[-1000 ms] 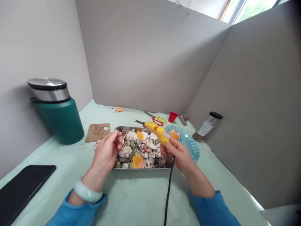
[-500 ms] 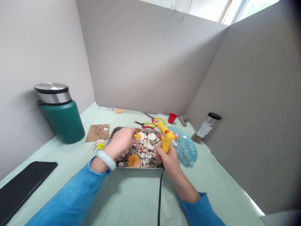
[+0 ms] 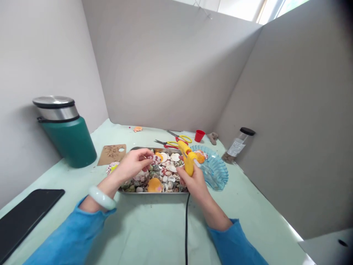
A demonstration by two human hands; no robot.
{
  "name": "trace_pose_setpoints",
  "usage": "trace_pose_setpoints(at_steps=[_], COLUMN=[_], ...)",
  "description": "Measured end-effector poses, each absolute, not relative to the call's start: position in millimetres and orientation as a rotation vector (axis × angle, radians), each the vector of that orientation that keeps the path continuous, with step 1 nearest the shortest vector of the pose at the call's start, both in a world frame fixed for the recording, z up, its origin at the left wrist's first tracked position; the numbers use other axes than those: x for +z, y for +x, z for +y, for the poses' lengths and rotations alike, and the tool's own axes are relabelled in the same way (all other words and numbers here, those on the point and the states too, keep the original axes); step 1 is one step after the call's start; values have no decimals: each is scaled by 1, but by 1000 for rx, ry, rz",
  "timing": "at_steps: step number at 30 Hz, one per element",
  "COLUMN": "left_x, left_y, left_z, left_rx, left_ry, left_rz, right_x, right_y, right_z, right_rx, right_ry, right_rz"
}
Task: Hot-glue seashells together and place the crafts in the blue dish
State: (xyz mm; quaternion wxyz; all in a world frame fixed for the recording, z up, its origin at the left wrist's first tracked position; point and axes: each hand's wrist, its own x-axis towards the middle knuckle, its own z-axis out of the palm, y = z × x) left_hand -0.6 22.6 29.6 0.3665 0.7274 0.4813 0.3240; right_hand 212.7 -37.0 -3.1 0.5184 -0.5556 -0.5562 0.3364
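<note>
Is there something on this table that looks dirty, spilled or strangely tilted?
Mainly the brown card, left of the shell tray: dark marks are scattered over it, and I cannot tell what they are. The green flask and the lidded jar seem to lean, but this may be only lens distortion.

yellow glue gun (image 3: 189,162) (black-corded), red-and-white shell (image 3: 156,159) over tray (image 3: 154,193)

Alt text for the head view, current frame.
A person's right hand holds a yellow glue gun while the left hand holds a red-and-white shell over a metal tray of shells. A blue plate is at right, a green flask at left.
</note>
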Motion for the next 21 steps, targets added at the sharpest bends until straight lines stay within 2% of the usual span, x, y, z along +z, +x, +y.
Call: trace_pose_setpoints(at_steps=[5,11,15,21], left_x=[21,24,26,12], left_y=[-9,-21,-32,-29], left_z=[8,13,14,15], left_rx=[1276,1460,1546,1527], left_ry=[1085,500,505,846], left_rz=[871,777,797,1023], right_x=[3,7,13,20], right_y=[210,203,202,203], right_z=[-37,-39,-38,-35], right_rx=[467,76,19,72], right_ry=[-1652,-1896,-1991,-1940], right_rz=[-1807,-2195,-2221,-2360])
